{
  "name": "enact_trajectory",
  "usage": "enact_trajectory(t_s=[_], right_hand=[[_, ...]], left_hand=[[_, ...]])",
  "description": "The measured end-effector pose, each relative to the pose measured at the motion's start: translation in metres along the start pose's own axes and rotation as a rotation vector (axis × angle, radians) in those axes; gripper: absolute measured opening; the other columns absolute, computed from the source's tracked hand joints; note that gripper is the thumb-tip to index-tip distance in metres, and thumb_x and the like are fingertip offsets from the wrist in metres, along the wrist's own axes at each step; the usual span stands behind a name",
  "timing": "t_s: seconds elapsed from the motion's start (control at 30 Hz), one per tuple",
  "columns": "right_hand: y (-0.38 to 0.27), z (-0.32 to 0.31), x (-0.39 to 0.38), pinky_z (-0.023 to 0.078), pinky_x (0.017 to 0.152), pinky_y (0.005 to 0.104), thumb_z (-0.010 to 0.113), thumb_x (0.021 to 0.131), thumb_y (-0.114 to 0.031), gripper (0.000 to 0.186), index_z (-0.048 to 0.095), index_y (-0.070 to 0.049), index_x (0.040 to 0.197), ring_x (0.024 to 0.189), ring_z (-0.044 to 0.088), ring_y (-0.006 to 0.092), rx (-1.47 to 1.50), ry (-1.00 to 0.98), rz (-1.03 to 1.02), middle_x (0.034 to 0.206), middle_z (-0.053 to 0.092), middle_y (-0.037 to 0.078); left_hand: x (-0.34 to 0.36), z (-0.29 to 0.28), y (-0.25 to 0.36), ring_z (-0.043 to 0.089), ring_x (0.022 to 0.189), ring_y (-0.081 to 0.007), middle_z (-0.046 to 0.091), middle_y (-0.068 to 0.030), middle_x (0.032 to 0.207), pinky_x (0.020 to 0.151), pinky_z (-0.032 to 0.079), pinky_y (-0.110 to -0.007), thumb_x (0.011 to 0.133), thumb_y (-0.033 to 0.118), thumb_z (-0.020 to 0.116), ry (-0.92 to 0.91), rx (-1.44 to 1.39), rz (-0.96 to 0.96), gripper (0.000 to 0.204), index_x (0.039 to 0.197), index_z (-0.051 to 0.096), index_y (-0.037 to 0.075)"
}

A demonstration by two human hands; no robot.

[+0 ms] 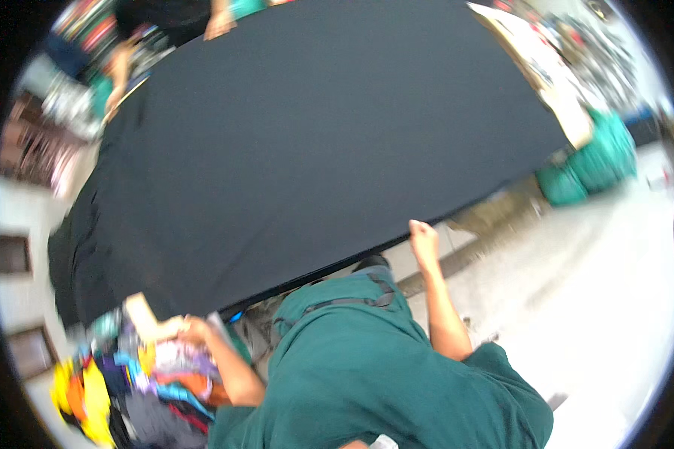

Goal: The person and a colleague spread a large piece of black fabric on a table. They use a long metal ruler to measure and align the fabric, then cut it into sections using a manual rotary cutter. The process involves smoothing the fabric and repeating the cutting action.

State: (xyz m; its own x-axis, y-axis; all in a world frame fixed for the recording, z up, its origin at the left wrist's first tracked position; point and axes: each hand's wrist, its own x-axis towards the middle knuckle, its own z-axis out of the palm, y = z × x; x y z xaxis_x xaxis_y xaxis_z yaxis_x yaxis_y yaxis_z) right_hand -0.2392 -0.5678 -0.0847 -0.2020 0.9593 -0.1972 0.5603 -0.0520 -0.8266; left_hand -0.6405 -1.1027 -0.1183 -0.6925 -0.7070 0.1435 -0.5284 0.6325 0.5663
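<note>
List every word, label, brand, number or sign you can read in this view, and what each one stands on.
None can be read.
Wide sheet of black cloth: no lettering visible.
Dark green fabric shirt: no lettering visible.
Small white patch at the lower edge: too small and cut off to tell.
Heap of multicoloured fabric: too blurred to tell.

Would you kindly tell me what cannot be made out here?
Head view:
Left hand: blur hides whether it grips the pale piece.
Right hand: blur hides whether it grips anything.
Co-worker: cut off by the top edge.
Anything under the black cloth: hidden by it.
</note>
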Motion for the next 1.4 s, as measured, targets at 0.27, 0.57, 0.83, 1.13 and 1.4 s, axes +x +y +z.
enact_trajectory(t_s=[0.27,0.57,0.83,1.13,1.4], right_hand=[[-0.027,-0.057,0.057,0.033,0.046,0.0290,0.060,0.107,-0.038,0.037,0.053,-0.010,0.084,0.051,0.040,0.0076,0.320,-0.004,0.265,0.063,0.047,-0.003],[0.045,-0.135,0.189,0.052,0.085,0.0404,0.067,0.100,-0.043,0.058,0.068,0.014,0.110,0.094,0.069,0.0237,0.310,0.149,0.340,0.104,0.074,0.022],[0.067,-0.204,0.261,0.052,0.083,0.0423,0.064,0.101,-0.041,0.047,0.074,0.004,0.097,0.089,0.072,0.0315,0.032,0.286,0.347,0.091,0.077,0.016],[0.091,-0.208,0.232,0.044,0.065,0.0339,0.071,0.097,-0.036,0.036,0.076,-0.001,0.087,0.069,0.055,0.0121,0.306,0.285,0.304,0.075,0.065,0.002],[-0.020,-0.192,0.254,0.054,0.088,0.0404,0.051,0.108,-0.039,0.040,0.074,-0.007,0.112,0.104,0.076,0.0276,-0.144,0.565,0.163,0.110,0.080,0.012]], left_hand=[[-0.230,0.016,0.164,0.051,0.139,-0.0408,0.057,-0.0233,0.146,0.119,0.036,-0.047,0.098,0.019,0.065,-0.355,-0.191,0.975,0.049,0.142,0.056,-0.001],[-0.314,0.041,0.180,0.020,0.160,-0.0391,0.021,-0.0178,0.174,0.126,0.019,-0.060,0.113,0.049,0.027,-0.361,0.330,0.709,0.062,0.167,0.030,0.019],[-0.333,0.029,0.146,0.022,0.159,-0.0411,0.019,-0.0191,0.175,0.126,0.020,-0.060,0.113,0.053,0.024,-0.343,0.416,0.697,0.064,0.169,0.025,0.021],[-0.347,-0.011,0.139,0.019,0.159,-0.0457,0.020,-0.0237,0.173,0.127,0.019,-0.057,0.114,0.042,0.031,-0.429,0.427,0.821,0.061,0.168,0.026,0.013],[-0.368,-0.019,0.263,0.049,0.142,-0.0409,0.053,-0.0255,0.152,0.120,0.037,-0.047,0.110,0.024,0.046,-0.453,-0.293,0.803,0.050,0.153,0.046,-0.003]])
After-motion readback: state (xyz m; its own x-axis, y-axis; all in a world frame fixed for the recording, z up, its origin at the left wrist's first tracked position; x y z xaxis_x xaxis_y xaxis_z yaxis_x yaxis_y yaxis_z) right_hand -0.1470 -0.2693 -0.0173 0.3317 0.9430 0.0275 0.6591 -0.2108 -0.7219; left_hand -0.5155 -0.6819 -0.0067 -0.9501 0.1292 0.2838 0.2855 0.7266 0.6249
